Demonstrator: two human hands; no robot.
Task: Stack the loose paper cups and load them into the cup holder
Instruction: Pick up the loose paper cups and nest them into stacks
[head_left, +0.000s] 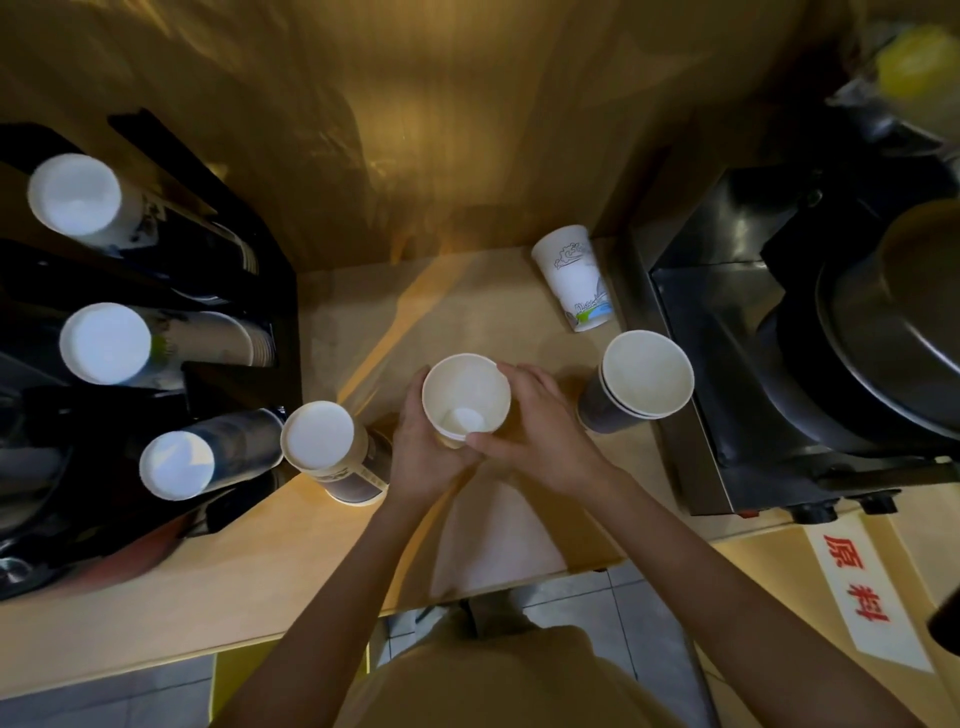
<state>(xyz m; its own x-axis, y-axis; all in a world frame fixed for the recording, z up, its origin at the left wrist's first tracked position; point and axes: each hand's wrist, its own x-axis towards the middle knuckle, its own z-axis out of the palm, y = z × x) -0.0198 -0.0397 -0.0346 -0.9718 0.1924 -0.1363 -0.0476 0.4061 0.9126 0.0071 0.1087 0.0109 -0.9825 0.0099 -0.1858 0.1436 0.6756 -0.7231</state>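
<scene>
An upright white paper cup (466, 397), mouth up, is held between both hands above the wooden counter. My left hand (423, 447) wraps its left side and my right hand (540, 426) grips its right side. An upside-down dark cup (332, 452) stands left of my hands. A short stack of dark cups (639, 384), mouths up, stands to the right. A white printed cup (574, 278) stands upside down at the back. The black cup holder (249, 374) on the left holds three cup stacks (106, 343) lying with their bottoms toward me.
A black and steel machine (779, 364) with a round lid fills the right side. A wooden wall (441, 130) closes the back. A white label with red characters (862, 592) lies at the front right. The counter's front edge (311, 634) runs below my arms.
</scene>
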